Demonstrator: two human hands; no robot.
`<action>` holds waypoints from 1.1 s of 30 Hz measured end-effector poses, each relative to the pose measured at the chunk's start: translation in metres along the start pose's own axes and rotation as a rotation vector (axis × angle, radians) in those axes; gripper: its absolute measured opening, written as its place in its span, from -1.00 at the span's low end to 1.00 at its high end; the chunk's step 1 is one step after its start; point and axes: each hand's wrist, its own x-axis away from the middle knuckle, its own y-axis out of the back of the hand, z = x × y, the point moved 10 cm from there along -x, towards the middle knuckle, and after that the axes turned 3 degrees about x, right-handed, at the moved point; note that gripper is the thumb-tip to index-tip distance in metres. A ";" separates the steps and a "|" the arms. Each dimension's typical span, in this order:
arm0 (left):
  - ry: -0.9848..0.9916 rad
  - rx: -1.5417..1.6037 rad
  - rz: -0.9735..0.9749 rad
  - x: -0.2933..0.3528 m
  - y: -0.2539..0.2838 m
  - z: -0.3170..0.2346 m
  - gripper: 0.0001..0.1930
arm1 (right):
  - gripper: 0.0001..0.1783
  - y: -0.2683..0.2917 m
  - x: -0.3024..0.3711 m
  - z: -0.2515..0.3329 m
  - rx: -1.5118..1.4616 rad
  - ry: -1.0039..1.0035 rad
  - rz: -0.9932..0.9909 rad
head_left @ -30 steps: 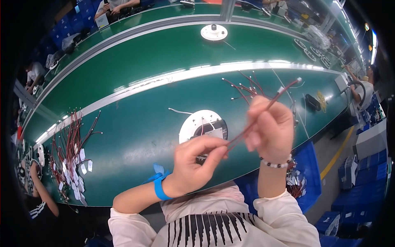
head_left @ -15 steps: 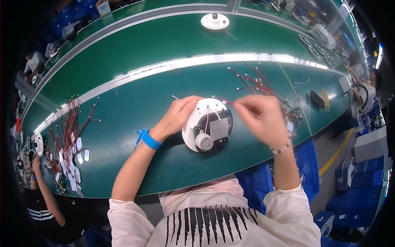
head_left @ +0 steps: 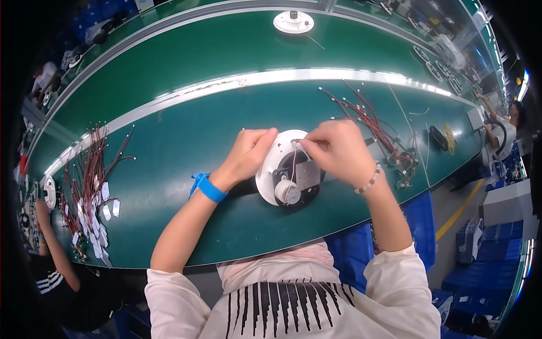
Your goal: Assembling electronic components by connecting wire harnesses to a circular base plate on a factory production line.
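Note:
A white round housing [head_left: 266,186] with a black bracket, a metal plate [head_left: 307,174] and a small round motor [head_left: 288,192] is tilted up in front of me over the green bench. My left hand [head_left: 248,153] is closed on its upper left rim, the fingers out of sight behind it. At the upper right of the housing, my right hand [head_left: 337,148] is closed in a pinch on a thin wire [head_left: 294,155] near its end. That wire runs down toward the motor. My fingers cover the spot where it meets the housing.
Bundles of dark red wires lie on the bench at left [head_left: 84,181] and right [head_left: 372,121]. A similar white round unit [head_left: 293,22] sits on the far green surface beyond a metal rail [head_left: 243,82]. Co-workers' arms [head_left: 56,243] show at far left; blue crates [head_left: 485,260] stand at right.
My right hand has come left and slightly up to the housing, bringing a short red wire end to its upper part. The housing has shifted slightly right, and my left hand still holds its rim.

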 end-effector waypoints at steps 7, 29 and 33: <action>-0.113 0.181 -0.114 0.000 0.003 -0.019 -0.68 | -0.95 0.002 0.000 0.006 0.037 0.105 -0.155; 0.203 0.652 0.114 -0.002 -0.019 0.020 -0.76 | -0.95 -0.012 -0.007 0.021 0.066 0.125 -0.051; 0.215 0.584 0.138 -0.003 -0.014 0.024 -0.82 | -0.91 -0.016 -0.013 0.021 0.210 0.110 -0.008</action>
